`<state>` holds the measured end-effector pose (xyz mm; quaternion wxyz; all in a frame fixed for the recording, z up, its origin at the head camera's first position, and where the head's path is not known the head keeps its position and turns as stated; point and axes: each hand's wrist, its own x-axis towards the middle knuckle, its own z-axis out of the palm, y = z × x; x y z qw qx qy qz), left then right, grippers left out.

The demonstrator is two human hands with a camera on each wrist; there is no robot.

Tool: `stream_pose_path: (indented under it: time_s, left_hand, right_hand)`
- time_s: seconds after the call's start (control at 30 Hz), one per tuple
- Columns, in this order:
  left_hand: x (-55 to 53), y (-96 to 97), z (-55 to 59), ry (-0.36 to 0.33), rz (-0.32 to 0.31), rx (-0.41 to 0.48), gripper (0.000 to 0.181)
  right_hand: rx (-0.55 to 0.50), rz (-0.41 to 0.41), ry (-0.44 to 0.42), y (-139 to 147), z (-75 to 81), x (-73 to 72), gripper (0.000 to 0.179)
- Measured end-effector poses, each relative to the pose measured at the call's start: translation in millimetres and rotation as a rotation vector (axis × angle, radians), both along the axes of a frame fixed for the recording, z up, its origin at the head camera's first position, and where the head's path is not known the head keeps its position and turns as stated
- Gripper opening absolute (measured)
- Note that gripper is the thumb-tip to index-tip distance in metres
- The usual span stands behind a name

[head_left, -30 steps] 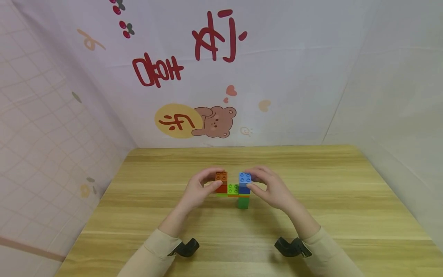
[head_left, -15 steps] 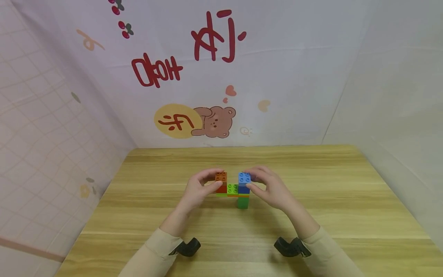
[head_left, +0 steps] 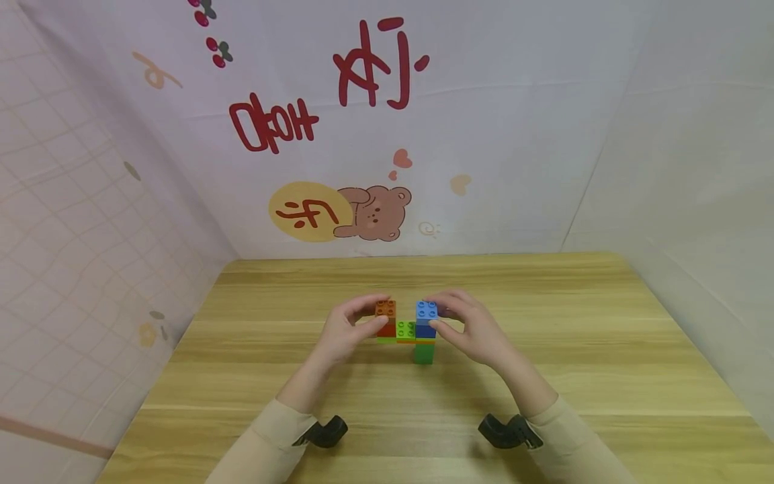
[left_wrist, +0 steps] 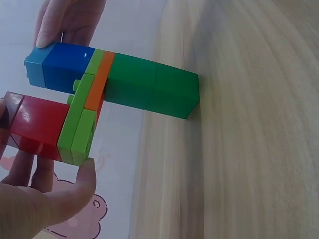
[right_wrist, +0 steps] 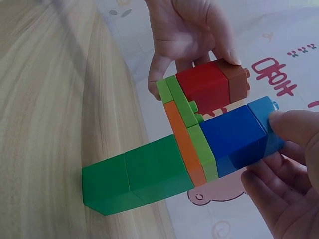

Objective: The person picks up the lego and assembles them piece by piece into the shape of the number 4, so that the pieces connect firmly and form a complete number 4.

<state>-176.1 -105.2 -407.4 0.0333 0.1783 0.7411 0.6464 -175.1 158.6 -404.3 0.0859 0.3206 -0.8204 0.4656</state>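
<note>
A structure of toy building bricks stands upright on the table. Its single leg is made of stacked green bricks (left_wrist: 132,82), topped by an orange plate (right_wrist: 184,142) and lime plates (head_left: 406,330). Two short stacks rise from the lime layer: a red brick (right_wrist: 203,85) under a brown brick (head_left: 385,308), and a dark blue brick (right_wrist: 233,137) under a light blue brick (head_left: 426,310). My left hand (head_left: 347,333) grips the brown brick, with another fingertip right at the lime plate's outer end. Opposite, my right hand (head_left: 478,329) pinches the light blue brick between thumb and fingers.
The wooden table (head_left: 544,302) extends all round the structure. Behind it hangs a white cloth (head_left: 514,134) printed with a bear and red characters. Each sleeve cuff has a black wrist mount (head_left: 326,432) sticking inward over the tabletop.
</note>
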Motion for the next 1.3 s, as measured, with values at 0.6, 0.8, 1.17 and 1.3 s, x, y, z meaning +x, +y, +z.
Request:
stream_pose_path:
  time_s: [0.6,0.8,1.17,1.3]
  left_hand:
    - [1.9,-8.3,-9.0,-0.006,-0.053,0.088,0.044]
    - [1.8,-8.7,-11.5,0.045,-0.039,0.056,0.045]
    - [2.5,-0.4,-9.5,-0.027,0.070,0.049,0.044]
    - [1.9,1.9,-9.5,-0.072,0.095,0.062,0.045]
  right_hand:
    - [-0.141,0.001,0.009,-3.6,-20.2,0.1,0.047]
    - [-0.157,0.006,-0.030,-6.7,-15.3,10.9,0.060]
    - [-0.187,-0.057,-0.129,-8.4,-17.4,15.0,0.062]
    - [-0.203,-0.069,-0.177,-2.4,-34.3,5.6,0.065]
